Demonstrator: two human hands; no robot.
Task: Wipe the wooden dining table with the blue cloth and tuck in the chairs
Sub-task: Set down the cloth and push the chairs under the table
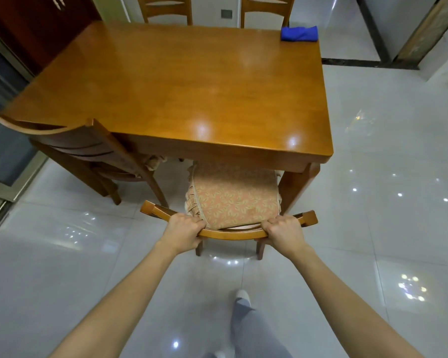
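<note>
The wooden dining table [179, 81] fills the upper middle of the view. A folded blue cloth [299, 33] lies on its far right corner. Directly in front of me stands a wooden chair [230, 234] with a patterned orange seat cushion [234, 197], the seat partly under the table's near edge. My left hand [183, 232] grips the curved top rail of the chair's back on its left side. My right hand [285, 232] grips the same rail on its right side.
A second chair [83, 148] stands at the near left, angled, its seat partly under the table. Two more chairs [166, 9] [267, 9] stand at the far side. A dark cabinet [36, 24] is at the back left. My leg and shoe [243, 298] are on the glossy tiled floor.
</note>
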